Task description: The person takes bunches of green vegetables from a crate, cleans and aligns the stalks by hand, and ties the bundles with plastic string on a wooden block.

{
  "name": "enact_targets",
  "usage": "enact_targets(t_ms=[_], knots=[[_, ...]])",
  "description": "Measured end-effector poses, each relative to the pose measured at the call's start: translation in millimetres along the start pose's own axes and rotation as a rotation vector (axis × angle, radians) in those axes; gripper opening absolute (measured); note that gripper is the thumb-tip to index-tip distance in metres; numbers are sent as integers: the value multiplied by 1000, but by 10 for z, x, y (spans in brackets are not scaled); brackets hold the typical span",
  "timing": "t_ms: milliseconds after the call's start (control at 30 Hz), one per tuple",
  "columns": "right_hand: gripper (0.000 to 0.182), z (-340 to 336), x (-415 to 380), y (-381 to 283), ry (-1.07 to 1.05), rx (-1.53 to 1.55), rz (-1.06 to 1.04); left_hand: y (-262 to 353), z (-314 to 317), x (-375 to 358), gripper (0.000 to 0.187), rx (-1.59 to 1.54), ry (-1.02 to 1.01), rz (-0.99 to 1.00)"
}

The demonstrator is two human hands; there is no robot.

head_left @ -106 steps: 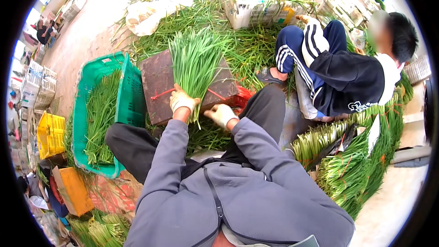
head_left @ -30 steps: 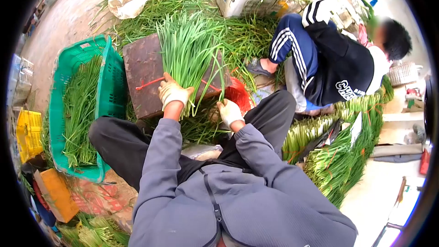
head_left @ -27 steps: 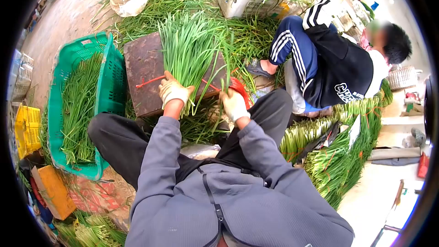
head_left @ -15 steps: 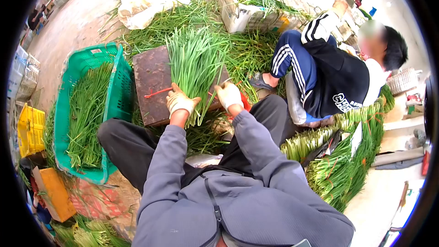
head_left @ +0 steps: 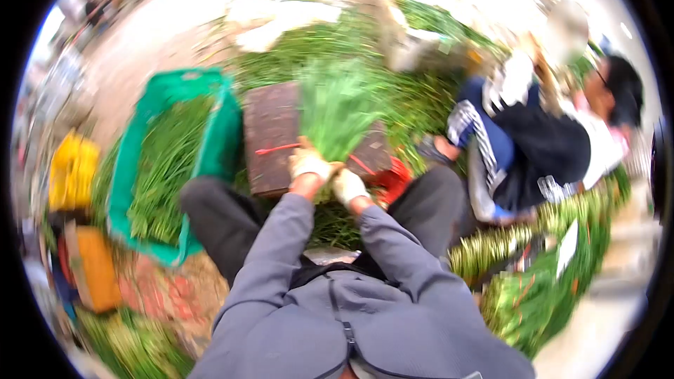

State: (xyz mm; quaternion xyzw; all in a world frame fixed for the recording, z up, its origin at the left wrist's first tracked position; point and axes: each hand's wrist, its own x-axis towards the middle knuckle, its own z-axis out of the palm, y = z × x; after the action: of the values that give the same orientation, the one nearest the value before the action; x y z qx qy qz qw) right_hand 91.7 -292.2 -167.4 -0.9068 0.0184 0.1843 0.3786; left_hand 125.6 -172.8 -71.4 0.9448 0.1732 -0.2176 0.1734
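Observation:
A bunch of garlic chives (head_left: 335, 116) stands over a dark wooden block (head_left: 270, 123) between my knees, its leaf tips pointing away and blurred by motion. Wrapped round its lower end is my left hand (head_left: 310, 163), in a pale glove. My right hand (head_left: 349, 184), also gloved, closes on the base from the other side, touching the left; its fingers are partly hidden. A red tie (head_left: 277, 149) lies across the block beneath the bunch, one end sticking out on each side. More red ties (head_left: 394, 181) sit at the block's right corner.
A green crate (head_left: 133, 168) of loose chives stands left, with a yellow crate (head_left: 74, 172) beyond it. Loose chives (head_left: 414, 105) cover the floor ahead, near a white crate (head_left: 407, 49). A seated person (head_left: 540, 137) is at right, behind stacked bundles (head_left: 540, 295).
My hands have drawn together at the base of the bunch; the right one has come in from the side. The bunch has narrowed at its base. The whole view has shifted.

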Motion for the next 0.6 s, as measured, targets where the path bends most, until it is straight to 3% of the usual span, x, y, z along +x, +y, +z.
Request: enact_targets(t_ms=[33,67,100,167,433,467,533,600], knots=[[46,-103,-4,-89,-49,-105,-65,-16,129,84,138,10,71,-16],[46,-249,-88,-292,-112,-161,-140,-26,56,73,135,-8,17,-39],[47,-111,36,-152,-21,0,-38,-16,-8,43,134,-27,31,-78],[49,-65,184,-92,-42,-48,-84,-67,45,100,129,-206,84,-87],[50,-210,440,-63,-35,-276,-75,-54,-144,76,132,-270,54,-190],[50,-242,436,-37,-7,-267,-67,-90,-224,41,135,-304,-24,-180],[48,-330,446,68,-22,-297,-27,-241,-478,-186,130,-348,75,-107],[46,-401,428,216,-2,-250,-60,-587,-774,-329,119,-391,162,108]])
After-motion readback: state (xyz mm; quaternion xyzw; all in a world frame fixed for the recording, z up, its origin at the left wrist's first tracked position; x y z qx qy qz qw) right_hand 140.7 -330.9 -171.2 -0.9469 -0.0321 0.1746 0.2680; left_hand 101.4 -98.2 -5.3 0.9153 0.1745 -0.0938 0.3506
